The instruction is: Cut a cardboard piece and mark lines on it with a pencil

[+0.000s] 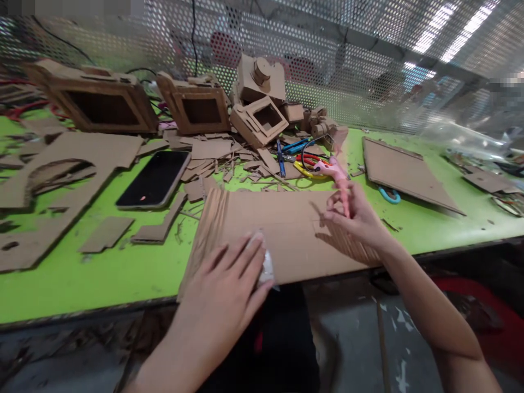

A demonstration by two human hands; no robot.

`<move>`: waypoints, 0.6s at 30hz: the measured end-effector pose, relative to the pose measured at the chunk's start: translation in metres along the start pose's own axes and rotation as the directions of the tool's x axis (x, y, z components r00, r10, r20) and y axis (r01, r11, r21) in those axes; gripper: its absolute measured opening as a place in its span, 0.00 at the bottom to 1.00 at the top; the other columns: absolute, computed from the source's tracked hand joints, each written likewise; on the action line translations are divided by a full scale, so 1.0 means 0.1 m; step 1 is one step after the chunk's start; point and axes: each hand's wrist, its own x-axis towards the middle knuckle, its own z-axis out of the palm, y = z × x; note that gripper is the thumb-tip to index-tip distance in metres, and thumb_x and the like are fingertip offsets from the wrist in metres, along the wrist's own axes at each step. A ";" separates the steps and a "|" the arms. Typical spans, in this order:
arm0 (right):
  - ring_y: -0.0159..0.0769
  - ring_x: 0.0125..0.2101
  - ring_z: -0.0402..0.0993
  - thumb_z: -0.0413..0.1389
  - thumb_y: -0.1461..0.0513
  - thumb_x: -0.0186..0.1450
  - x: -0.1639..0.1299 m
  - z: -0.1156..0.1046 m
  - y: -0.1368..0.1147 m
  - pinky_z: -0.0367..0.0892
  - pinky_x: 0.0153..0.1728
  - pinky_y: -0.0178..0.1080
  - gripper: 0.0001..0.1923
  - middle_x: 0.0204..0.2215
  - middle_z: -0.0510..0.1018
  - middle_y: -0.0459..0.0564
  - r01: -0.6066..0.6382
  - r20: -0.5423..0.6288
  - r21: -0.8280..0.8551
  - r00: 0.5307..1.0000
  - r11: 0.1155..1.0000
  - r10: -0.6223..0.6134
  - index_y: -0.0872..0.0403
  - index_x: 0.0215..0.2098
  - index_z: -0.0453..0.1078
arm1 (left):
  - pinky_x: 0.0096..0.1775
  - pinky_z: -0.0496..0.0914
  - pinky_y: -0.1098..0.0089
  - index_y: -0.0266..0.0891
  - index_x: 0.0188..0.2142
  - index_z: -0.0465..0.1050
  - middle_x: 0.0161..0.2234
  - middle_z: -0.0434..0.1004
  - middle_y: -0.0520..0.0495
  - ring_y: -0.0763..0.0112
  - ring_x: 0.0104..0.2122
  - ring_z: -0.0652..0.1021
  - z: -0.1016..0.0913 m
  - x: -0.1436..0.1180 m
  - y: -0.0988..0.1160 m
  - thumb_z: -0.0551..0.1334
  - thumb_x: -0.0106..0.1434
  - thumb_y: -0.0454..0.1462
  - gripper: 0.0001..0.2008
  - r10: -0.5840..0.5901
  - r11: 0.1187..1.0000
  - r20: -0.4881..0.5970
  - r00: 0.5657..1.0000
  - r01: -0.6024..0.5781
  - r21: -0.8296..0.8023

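A flat sheet of brown cardboard (282,218) lies at the table's front edge, its ridged strips showing at the left and right ends. My left hand (229,284) rests on its left part, fingers stretched out. Under those fingertips and beside the thumb is a whitish, shiny piece (267,267), mostly covered, whose kind I cannot make out. Over the sheet's right end my right hand (356,218) is closed around a pink tool (336,172) shaped like a small glue gun. Its tip points left, and blur softens its outline.
Cardboard camera models (262,82) stand along the back by a perforated metal screen. A black phone (153,180), cut cardboard pieces (106,234) and scraps lie left. Blue-handled pliers (297,146) and yellow handles (307,170) lie behind the sheet. A cardboard panel (405,169) is at right.
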 end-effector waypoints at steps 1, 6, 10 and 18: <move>0.30 0.31 0.68 0.62 0.59 0.59 -0.01 -0.05 0.00 0.68 0.27 0.32 0.22 0.34 0.68 0.44 0.002 -0.017 -0.037 1.000 0.999 -0.003 0.47 0.48 0.59 | 0.55 0.62 0.52 0.32 0.57 0.67 0.60 0.67 0.41 0.54 0.58 0.69 -0.03 -0.08 -0.08 0.46 0.71 0.43 0.24 -0.010 1.000 -0.004 1.000 0.011 0.029; 0.29 0.23 0.66 0.57 0.46 0.61 -0.13 -0.17 0.04 0.64 0.19 0.34 0.30 0.41 0.72 0.50 0.015 -0.008 -0.025 1.000 1.000 -0.016 0.43 0.58 0.58 | 0.54 0.60 0.49 0.32 0.61 0.61 0.61 0.66 0.39 0.51 0.60 0.66 -0.11 -0.33 -0.35 0.47 0.70 0.40 0.24 -0.051 0.995 0.003 0.999 0.051 0.089; 0.26 0.12 0.58 0.58 0.35 0.51 -0.22 -0.15 -0.03 0.50 0.11 0.33 0.32 0.23 0.73 0.44 0.136 -0.117 0.173 0.986 0.976 -0.117 0.46 0.43 0.69 | 0.56 0.57 0.49 0.34 0.60 0.62 0.60 0.67 0.40 0.53 0.61 0.66 -0.10 -0.30 -0.31 0.48 0.69 0.37 0.22 -0.105 0.991 -0.028 0.994 0.107 0.075; 0.28 0.15 0.61 0.47 0.45 0.68 0.06 -0.03 -0.34 0.56 0.20 0.34 0.28 0.10 0.64 0.43 -0.080 0.062 -0.315 0.993 0.946 0.105 0.55 0.21 0.71 | 0.54 0.62 0.56 0.36 0.49 0.74 0.54 0.74 0.44 0.57 0.53 0.74 -0.03 0.08 0.16 0.50 0.69 0.36 0.18 -0.055 0.998 -0.162 0.985 0.052 -0.023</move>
